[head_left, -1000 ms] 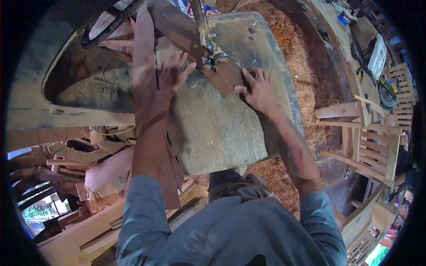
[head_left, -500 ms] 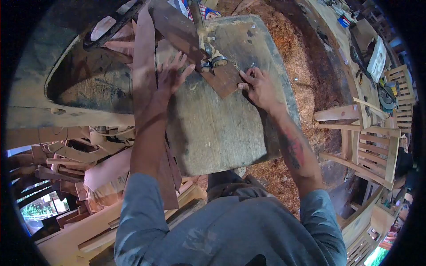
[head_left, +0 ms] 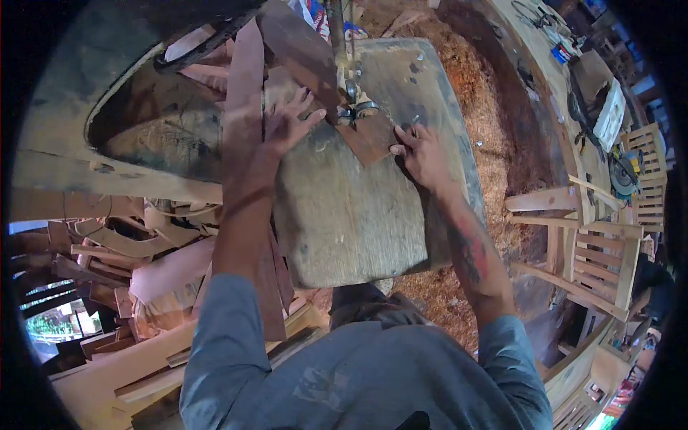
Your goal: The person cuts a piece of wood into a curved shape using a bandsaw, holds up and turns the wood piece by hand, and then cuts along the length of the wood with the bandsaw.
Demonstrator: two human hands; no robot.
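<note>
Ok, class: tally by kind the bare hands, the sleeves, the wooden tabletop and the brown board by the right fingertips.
Left hand and right hand: 2
Left sleeve and right sleeve: 2
Wooden tabletop: 1
Brown board: 1
Total: 6

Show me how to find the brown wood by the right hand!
Find the big, pale worktop in the middle. Towards its far end, look just below the two small round wheels, beside the right hand. The brown wood there has a corner aimed at the worktop's near edge, and it is much darker than the worktop under it.
</note>
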